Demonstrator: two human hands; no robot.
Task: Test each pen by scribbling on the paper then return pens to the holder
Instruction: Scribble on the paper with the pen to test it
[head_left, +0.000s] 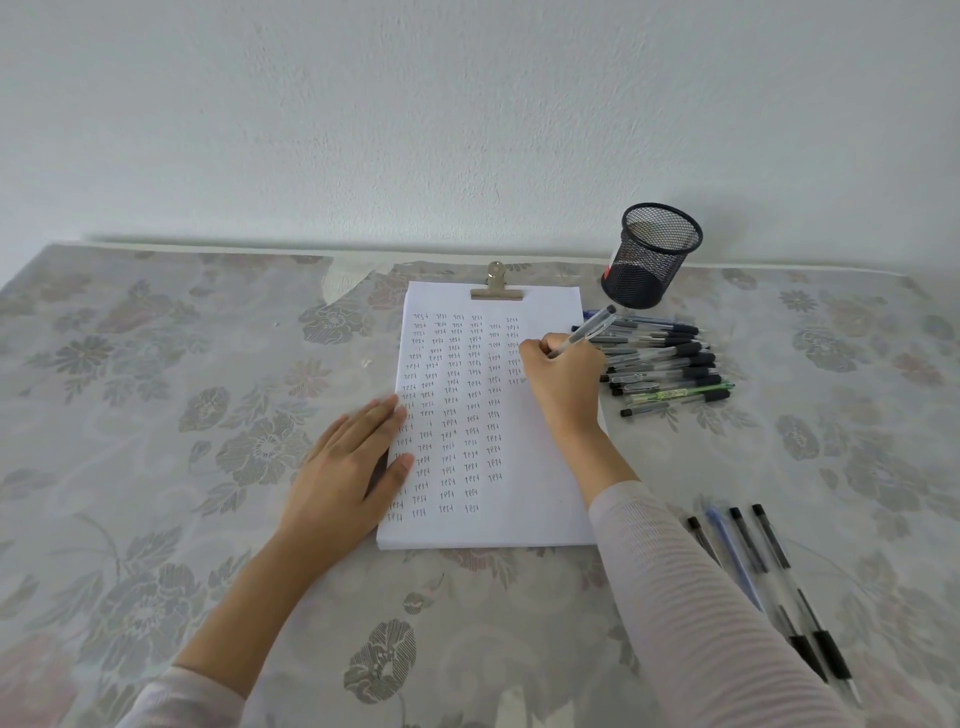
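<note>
Head view: right hand (563, 374) pinches a clear pen (587, 330) in a writing grip, fingers curled round the barrel. The tip is hidden behind the knuckles, at the last entry of the rightmost column on the paper (535, 499). The pen tilts back and right, the normal writing angle.

Left hand (348, 467) lies flat with fingers straight and together. Its fingertips are on the paper's left edge, the palm on the table (156, 415). My read is that it pins the stack so it doesn't slide under the strokes. A metal clip (497, 288) clamps the sheets at the far edge for the same reason.

The sheet is mostly filled with columns of small "test" marks, so testing looks well along.

A pile of pens (670, 364) lies just right of the paper, within short reach of the writing hand. Four more pens (759, 561) lie apart at near right, beside the right sleeve, blurred. They're probably a sorted group, but I can't tell whether tested or failed.

The mesh holder (652, 257) stands upright at far right, just beyond the pile, with no pens sticking out. The return step looks not yet started.

Next, judged from this: finish the scribble, set the pen down or drop it in the holder, and pick the next from the pile.
</note>
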